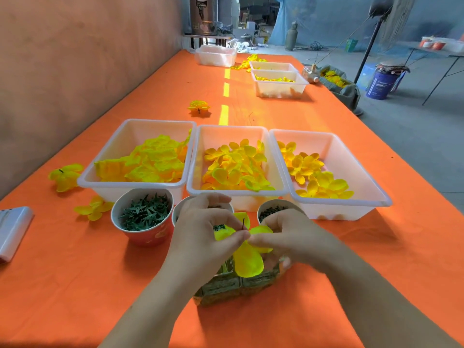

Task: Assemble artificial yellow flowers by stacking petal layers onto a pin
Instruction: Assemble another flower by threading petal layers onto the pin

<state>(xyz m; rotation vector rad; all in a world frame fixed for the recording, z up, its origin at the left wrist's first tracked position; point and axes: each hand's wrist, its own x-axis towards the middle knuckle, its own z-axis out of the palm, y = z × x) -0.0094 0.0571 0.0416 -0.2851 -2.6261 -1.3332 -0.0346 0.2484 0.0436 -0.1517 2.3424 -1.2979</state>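
Two hands pinch a yellow petal layer on a thin pin, low over an orange bench (75,285).

The left grip (208,229) and right grip (288,234) are both closed on the petal layer (247,263) near its centre, fingertips almost meeting where the pin (243,223) pokes up. The layer looks light, thin and floppy, likely to crease, so a hold by the centre suits it. The pin seems slim and sharp. Under the grips sits a green block (226,285). Just beyond them, the left cup (150,238) holds green star-shaped pieces, the right cup (261,209) small dark bits, and the middle cup (176,209) is mostly hidden. Farther beyond, three white trays (233,127) hold yellow petals.
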